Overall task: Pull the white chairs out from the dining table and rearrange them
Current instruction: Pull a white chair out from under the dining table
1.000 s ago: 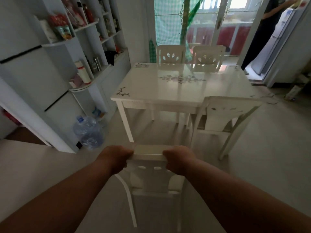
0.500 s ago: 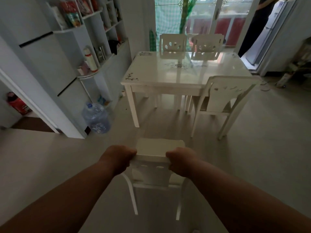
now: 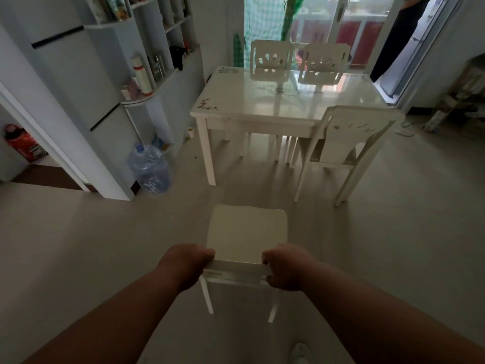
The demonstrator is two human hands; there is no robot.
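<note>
A white chair (image 3: 246,232) stands on the open floor well in front of the white dining table (image 3: 262,106), its seat facing the table. My left hand (image 3: 187,264) and my right hand (image 3: 284,266) both grip the top rail of its backrest. A second white chair (image 3: 346,137) is tucked at the table's near right corner. Two more white chairs, one (image 3: 271,60) on the left and one (image 3: 325,61) on the right, stand at the table's far side.
White shelving (image 3: 147,61) lines the left wall, with a large water bottle (image 3: 151,168) on the floor at its foot. A red canister (image 3: 22,143) sits past a doorway at far left. A person (image 3: 396,40) stands at the back right by a fridge (image 3: 417,46).
The chair in my hands has come back away from the table, and I have stepped back with it. More bare floor now lies between its seat and the table.
</note>
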